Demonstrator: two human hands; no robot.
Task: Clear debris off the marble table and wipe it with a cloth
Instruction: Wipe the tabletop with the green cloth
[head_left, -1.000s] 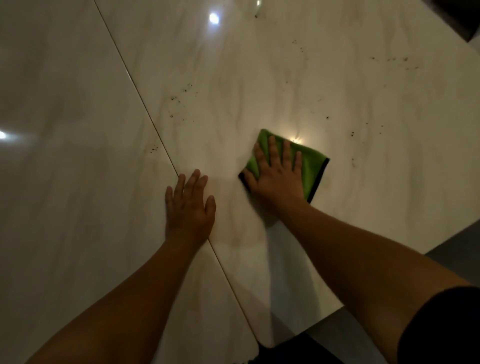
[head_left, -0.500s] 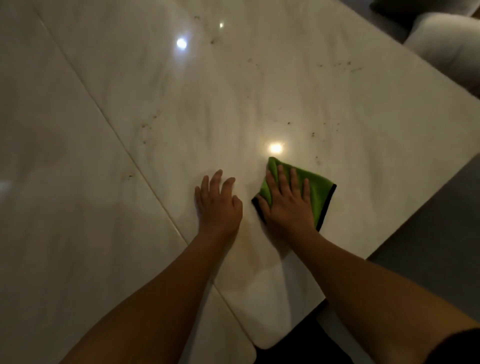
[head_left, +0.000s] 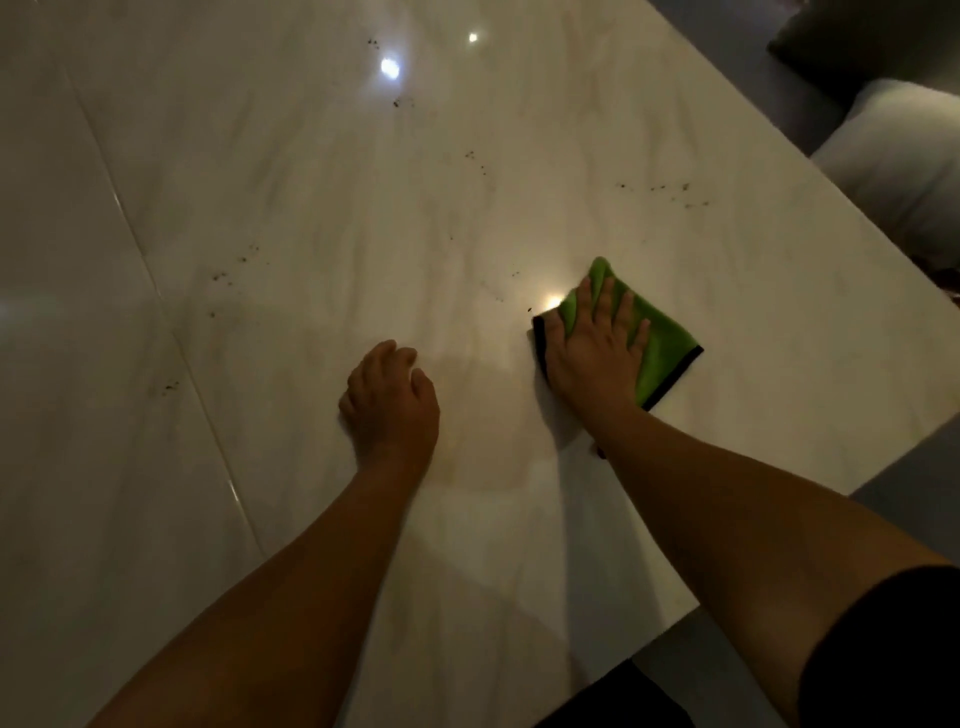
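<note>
The pale marble table (head_left: 363, 208) fills most of the head view, with a seam (head_left: 171, 332) running diagonally down its left part. My right hand (head_left: 597, 348) lies flat, fingers spread, pressing on a folded green cloth (head_left: 667, 353) with a black edge. My left hand (head_left: 389, 400) rests on the marble to the left of the cloth, fingers curled under, with nothing in it. Dark crumbs lie scattered: a cluster (head_left: 670, 192) beyond the cloth near the right edge, specks (head_left: 234, 270) at the left, specks (head_left: 475, 158) in the middle, and a few (head_left: 169, 387) across the seam.
A pale upholstered seat (head_left: 893, 171) stands off the table's right edge, with a dark cushion (head_left: 831, 47) behind it. Grey floor (head_left: 914, 467) shows past the table's near right edge. Bright lamp reflections (head_left: 389, 67) glare on the marble.
My right hand has slid the cloth to the right, away from my left hand. My left hand's fingers went from flat and spread to curled. The camera has tilted, showing more of the far table.
</note>
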